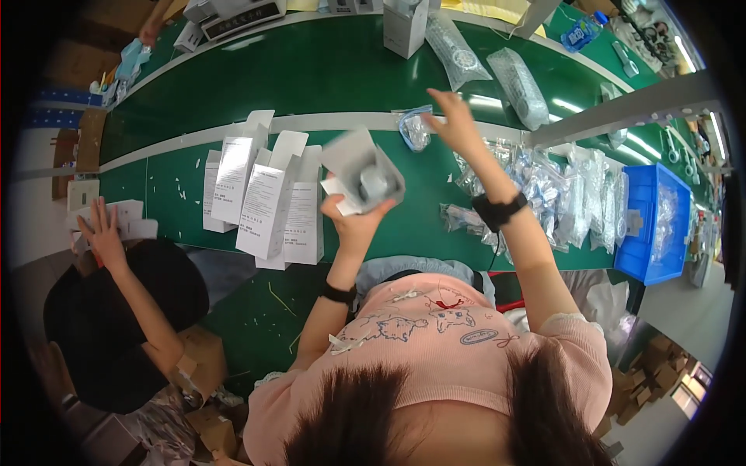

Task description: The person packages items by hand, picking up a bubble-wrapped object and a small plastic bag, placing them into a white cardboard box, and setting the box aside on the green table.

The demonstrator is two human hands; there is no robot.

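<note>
My left hand point(359, 223) grips an open white box point(347, 159) from below, its mouth tilted toward me. Something pale and rounded point(374, 184) sits inside it, too blurred to name. Stretched forward over the metal rail, my right hand point(458, 128) has its fingers apart and holds nothing that I can see. Just beside its thumb lies a small clear zip bag point(416, 130) with a blue edge; contact between them is unclear. Several tall white boxes point(268, 198) with raised flaps stand to the left of my left hand.
Clear-bagged parts point(536, 190) are heaped at right beside a blue bin point(653, 221). Bubble-wrapped items point(517, 89) lie beyond the rail point(311, 122), near a slanting metal post point(622, 109). At left, another person's hand point(102, 233) is over white boxes; one more hand point(148, 33) shows farther back.
</note>
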